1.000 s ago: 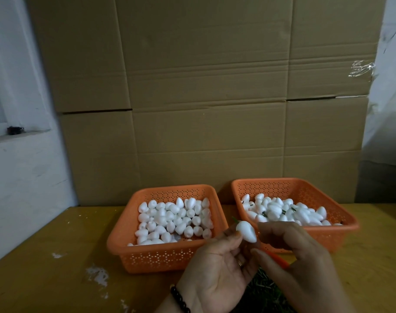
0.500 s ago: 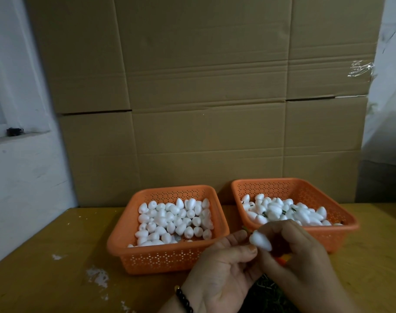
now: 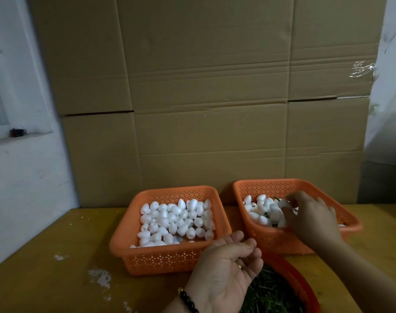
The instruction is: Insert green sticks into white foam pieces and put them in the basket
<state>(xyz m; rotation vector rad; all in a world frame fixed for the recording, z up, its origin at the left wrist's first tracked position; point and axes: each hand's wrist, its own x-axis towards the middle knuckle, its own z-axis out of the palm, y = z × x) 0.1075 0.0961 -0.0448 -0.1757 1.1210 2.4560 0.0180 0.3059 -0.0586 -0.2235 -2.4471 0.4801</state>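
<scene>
- On the yellow worktop (image 3: 46, 240), in the head view, we see two orange perforated baskets side by side in front of a wall of cardboard boxes (image 3: 203, 86).
- We note that the left basket (image 3: 125, 236) holds plain white foam pieces (image 3: 176, 220), heaped loosely in one layer.
- We note that the right basket (image 3: 269, 238) holds foam pieces with green sticks (image 3: 266, 214) showing between them.
- We see the right hand (image 3: 312, 219) reaching over the near rim of the right basket, palm down, above the heap.
- Its fingers (image 3: 293, 199) are bent around one white foam piece (image 3: 282, 203) at the top of the heap; we cannot tell whether the grasp is firm or already loosening.
- We see the left hand (image 3: 226, 272) held palm up just in front of the left basket, near its right corner.
- Its fingers are loosely curled and released, with nothing in them; a ring sits on one finger and a black bead bracelet (image 3: 189, 300) on the wrist.
- We see a round red basket (image 3: 303, 288) at the bottom edge, below both hands, filled with loose green sticks (image 3: 273, 292).
- A white wall (image 3: 16, 177) stands on the left.
</scene>
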